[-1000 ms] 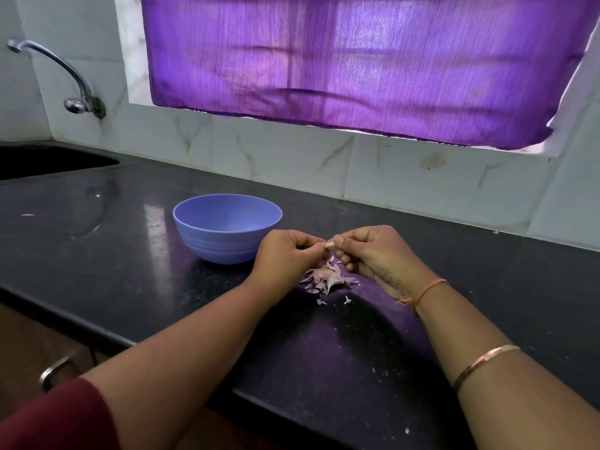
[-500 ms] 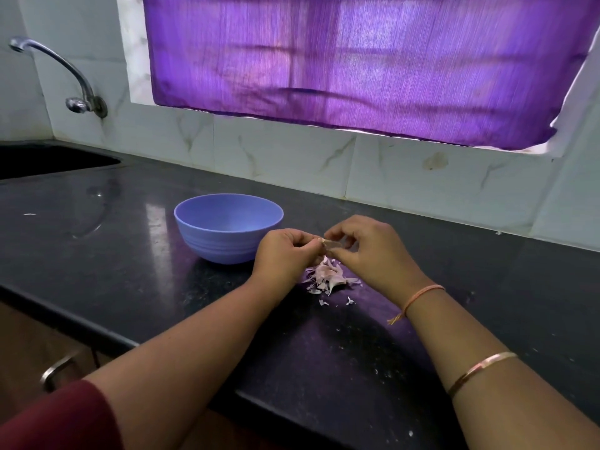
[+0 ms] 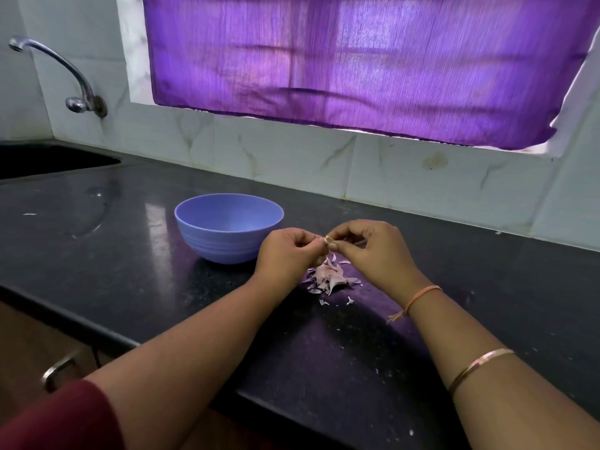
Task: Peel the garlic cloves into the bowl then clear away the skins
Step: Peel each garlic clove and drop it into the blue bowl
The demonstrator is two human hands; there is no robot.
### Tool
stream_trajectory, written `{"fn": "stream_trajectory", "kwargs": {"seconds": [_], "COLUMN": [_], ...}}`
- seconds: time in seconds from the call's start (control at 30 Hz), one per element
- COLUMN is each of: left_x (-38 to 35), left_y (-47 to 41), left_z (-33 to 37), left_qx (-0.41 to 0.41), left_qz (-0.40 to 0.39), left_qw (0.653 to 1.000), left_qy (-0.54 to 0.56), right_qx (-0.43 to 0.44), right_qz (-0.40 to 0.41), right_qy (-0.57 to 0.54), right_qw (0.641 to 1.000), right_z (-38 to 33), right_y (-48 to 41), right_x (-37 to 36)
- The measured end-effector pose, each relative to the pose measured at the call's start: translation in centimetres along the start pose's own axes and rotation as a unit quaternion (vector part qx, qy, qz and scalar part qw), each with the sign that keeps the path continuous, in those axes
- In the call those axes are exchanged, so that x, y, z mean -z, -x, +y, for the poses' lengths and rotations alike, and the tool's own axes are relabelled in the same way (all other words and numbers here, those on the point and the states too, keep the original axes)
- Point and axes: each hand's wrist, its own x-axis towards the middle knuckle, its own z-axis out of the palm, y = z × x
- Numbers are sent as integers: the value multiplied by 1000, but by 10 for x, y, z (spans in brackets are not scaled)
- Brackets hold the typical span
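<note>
Right hand (image 3: pixel 373 251) higher than before.

Both forearms are bare. The left arm wears a dark maroon sleeve (image 3: pixel 58 417) that ends above the elbow. At the wrist of the right hand (image 3: pixel 373 251) sits a thin orange thread band (image 3: pixel 422 292) with a frayed knotted tail hanging off it, and further up the forearm a slim, shiny copper-toned bangle (image 3: pixel 479 367).

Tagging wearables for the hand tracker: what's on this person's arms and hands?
Both hands bare, no gloves or rings visible. The left arm has a dark red short sleeve at the upper arm. The right wrist carries an orange thread band with a frayed tail; further up, a thin metal bangle.
</note>
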Motion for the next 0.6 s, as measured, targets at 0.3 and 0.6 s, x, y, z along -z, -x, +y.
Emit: {"fn": "stream_trajectory", "kwargs": {"seconds": [0.3, 0.6], "left_x": [-1, -2], "left_y": [-2, -3], "left_z": [-3, -4], "left_qx": [-6, -7], "left_qz": [-1, -5], "left_qw": [1000, 1000], "left_qy": [8, -13], "right_qx": [-16, -22], "right_qz": [14, -9], "right_qy": [-116, -143], "right_qw": [993, 989], "right_z": [1, 0], "right_y": [1, 1], "right_x": [1, 4]}}
